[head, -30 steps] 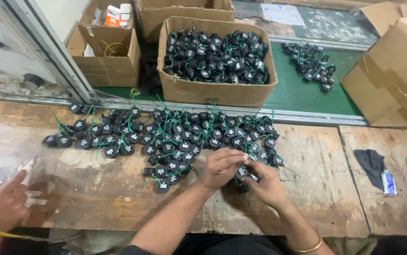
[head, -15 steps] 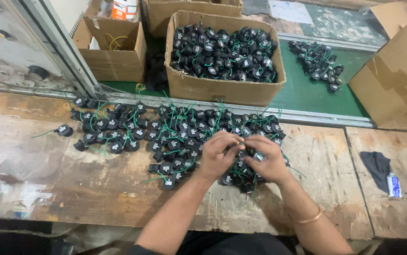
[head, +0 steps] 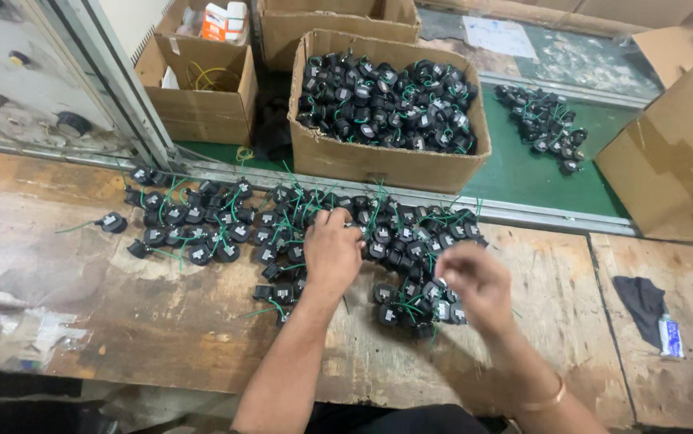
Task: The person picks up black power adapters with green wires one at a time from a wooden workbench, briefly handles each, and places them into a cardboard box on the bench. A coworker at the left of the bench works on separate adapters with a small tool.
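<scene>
Left hand (head: 332, 253) is spread flat on the pile of small black round parts w/ green wires (head: 282, 229) mid-bench, right hand (head: 475, 277) is blurry so can't tell its grip, imo lift one at a time bc the leads tangle.

Factory assembly line: worn wooden workbench (head: 121, 321), green conveyor belt (head: 523, 173), cardboard boxes (head: 378, 161) of small black wired parts (head: 386, 100)
</scene>
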`<action>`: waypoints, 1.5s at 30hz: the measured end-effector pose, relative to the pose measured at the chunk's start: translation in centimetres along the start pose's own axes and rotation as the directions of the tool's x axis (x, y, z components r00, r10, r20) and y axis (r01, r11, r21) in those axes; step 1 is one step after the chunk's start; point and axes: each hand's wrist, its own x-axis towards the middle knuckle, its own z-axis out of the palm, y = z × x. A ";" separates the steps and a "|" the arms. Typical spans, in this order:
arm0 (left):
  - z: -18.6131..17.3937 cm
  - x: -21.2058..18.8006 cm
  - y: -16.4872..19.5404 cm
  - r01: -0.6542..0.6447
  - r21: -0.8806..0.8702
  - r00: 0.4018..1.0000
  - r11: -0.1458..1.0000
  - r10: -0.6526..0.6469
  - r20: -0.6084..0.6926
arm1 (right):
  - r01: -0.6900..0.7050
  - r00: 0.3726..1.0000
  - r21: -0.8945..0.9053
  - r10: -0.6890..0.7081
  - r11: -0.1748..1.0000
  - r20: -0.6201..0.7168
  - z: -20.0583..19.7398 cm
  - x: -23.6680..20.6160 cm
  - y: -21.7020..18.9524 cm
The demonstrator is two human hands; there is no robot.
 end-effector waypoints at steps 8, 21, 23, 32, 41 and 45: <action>-0.3 -0.6 -0.9 -0.180 -0.332 0.984 0.926 0.169 -0.063 | -0.324 0.942 0.021 0.321 0.946 0.101 3.8 -15.7 1.6; 1.1 -12.2 6.9 -0.329 -0.694 0.938 0.641 0.308 -0.161 | -0.447 0.872 -0.095 0.457 0.890 0.177 6.1 -13.8 2.3; 1.1 -12.6 6.8 -0.324 -0.708 0.940 0.628 0.297 -0.166 | -0.425 0.882 -0.083 0.433 0.902 0.186 5.7 -13.8 2.6; -0.6 -15.9 4.3 -0.075 -0.787 0.970 0.612 0.227 0.084 | -0.174 0.924 -0.349 0.275 0.921 0.266 5.5 -13.2 2.1; 0.1 -14.6 4.4 0.046 -0.736 0.998 0.675 0.003 0.065 | 0.048 0.957 -0.308 0.045 0.950 0.286 6.1 -12.1 0.1; 0.9 -10.7 3.9 -0.095 -0.323 0.995 0.942 0.098 -0.008 | -0.023 0.984 -0.309 0.077 0.951 0.163 6.1 -12.1 0.0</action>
